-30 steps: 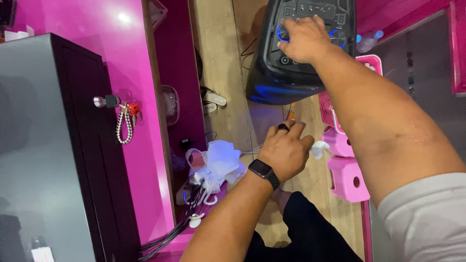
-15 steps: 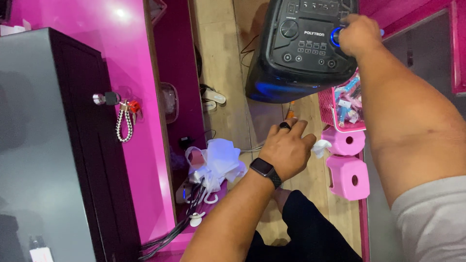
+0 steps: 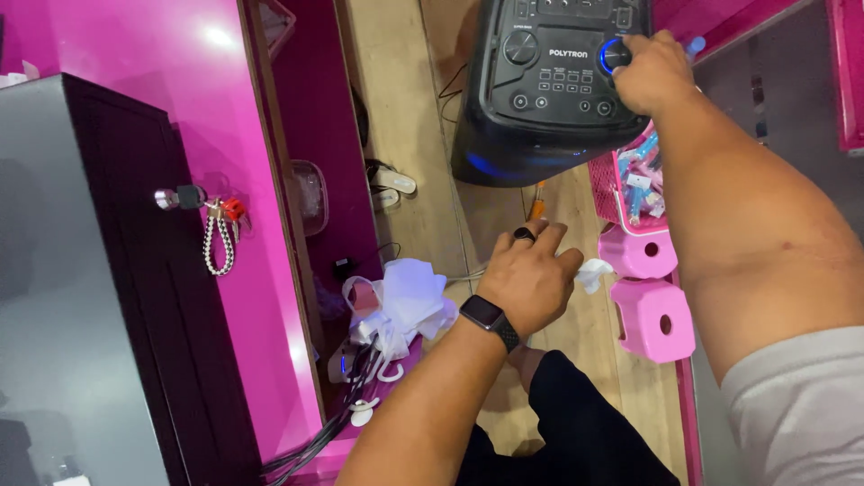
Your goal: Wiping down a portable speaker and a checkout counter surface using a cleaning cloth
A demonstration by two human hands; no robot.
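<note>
- Head view: the fingers (image 3: 641, 56) of the right hand (image 3: 650, 72) are curled narrow around a round knob (image 3: 614, 54) with a blue lit ring, at about 1 o'clock in the picture.
- The knob sits on the top panel of a big black speaker (image 3: 540, 99), which stands on the wooden floor (image 3: 405, 117) at 12 o'clock.
- The left hand (image 3: 529, 274) hovers near the centre, fingers loosely spread and holding nothing; it wears a dark ring (image 3: 524, 235) and a black smartwatch (image 3: 490, 319).
- At 9 o'clock from the left hand lies a white plastic bag (image 3: 405, 301) with cables.
- At 3 o'clock from it stand two pink blocks (image 3: 648, 288), with a pink basket (image 3: 630, 184) above them.
- Keys (image 3: 211, 216) hang on a dark cabinet (image 3: 135, 270) at 9 o'clock.
</note>
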